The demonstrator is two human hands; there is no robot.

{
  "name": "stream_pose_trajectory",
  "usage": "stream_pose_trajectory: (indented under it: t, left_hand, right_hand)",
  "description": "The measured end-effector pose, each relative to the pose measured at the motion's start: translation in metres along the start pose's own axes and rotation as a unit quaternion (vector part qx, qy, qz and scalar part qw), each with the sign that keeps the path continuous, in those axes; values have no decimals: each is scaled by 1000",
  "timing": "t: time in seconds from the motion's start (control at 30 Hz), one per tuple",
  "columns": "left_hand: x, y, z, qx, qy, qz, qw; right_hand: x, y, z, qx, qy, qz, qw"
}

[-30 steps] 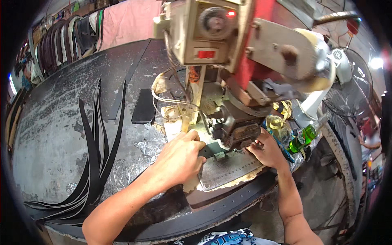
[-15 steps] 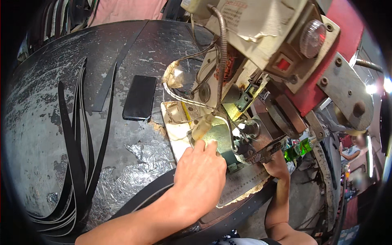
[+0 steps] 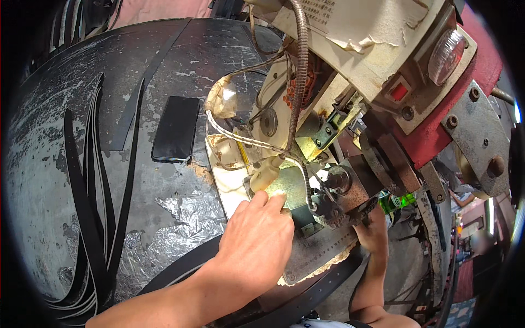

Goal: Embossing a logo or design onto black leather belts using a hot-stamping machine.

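Observation:
My left hand (image 3: 261,240) rests over the metal bed plate (image 3: 311,262) of a red and cream machine (image 3: 372,65). Its fingers are curled together beside a small pale lamp housing (image 3: 264,176). What they hold, if anything, is hidden under them. My right hand (image 3: 373,229) reaches up behind the machine's dark metal head (image 3: 342,180), which covers its fingers. A wide black strap (image 3: 188,268) curves beneath my left forearm. Along the near edge of the bed plate runs a dark band with small holes (image 3: 306,300).
Several long black straps (image 3: 82,218) lie bunched on the worn dark table (image 3: 44,164) at left. A black phone (image 3: 176,129) lies between them and the machine. Loose wires (image 3: 240,131) and a flexible metal conduit (image 3: 302,65) hang nearby. A green bottle (image 3: 398,202) stands behind my right hand.
The view has shifted, so the phone and straps appear farther left and the machine larger. Both hands keep nearly the same places at the machine.

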State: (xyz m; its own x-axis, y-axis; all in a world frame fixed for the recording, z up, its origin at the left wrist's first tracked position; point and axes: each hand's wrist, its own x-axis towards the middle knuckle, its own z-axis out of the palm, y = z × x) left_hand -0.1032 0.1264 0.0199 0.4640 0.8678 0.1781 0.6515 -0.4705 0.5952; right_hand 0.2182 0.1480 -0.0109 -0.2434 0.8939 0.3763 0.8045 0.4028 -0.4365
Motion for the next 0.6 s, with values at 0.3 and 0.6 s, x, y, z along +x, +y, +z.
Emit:
stream_pose_trajectory:
  t: [0.3,0.6]
  left_hand:
    - [-1,-6,-3,-21,4,23,999]
    - [-1,-10,2,-28,5,36,999]
  right_hand:
    - [-49,-86,10,17,63,-58,996]
    - [-39,-104,24,-134,-91,-167,973]
